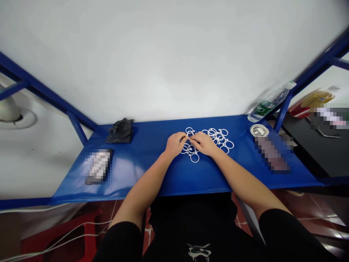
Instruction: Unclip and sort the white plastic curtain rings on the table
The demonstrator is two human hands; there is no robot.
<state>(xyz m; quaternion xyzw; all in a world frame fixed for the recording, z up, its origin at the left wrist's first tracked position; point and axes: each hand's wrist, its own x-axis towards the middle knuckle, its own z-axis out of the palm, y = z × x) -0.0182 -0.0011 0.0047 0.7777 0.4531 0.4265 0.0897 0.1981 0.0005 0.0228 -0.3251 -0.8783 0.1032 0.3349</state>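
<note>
Several white plastic rings (218, 139) lie in a loose heap on the blue table (152, 171). My left hand (176, 144) and my right hand (204, 143) meet at the heap's left side, fingertips touching. Both hands pinch a white ring (190, 138) between them. More rings lie under and just below my fingers, one ring (194, 158) nearest the table's front.
A crumpled black cloth (120, 131) lies at the back left. A flat blurred item (98, 166) sits at the left, another (272, 153) at the right. A round white lid (259, 130) and a lying plastic bottle (268, 102) are at the back right. Blue frame bars rise on both sides.
</note>
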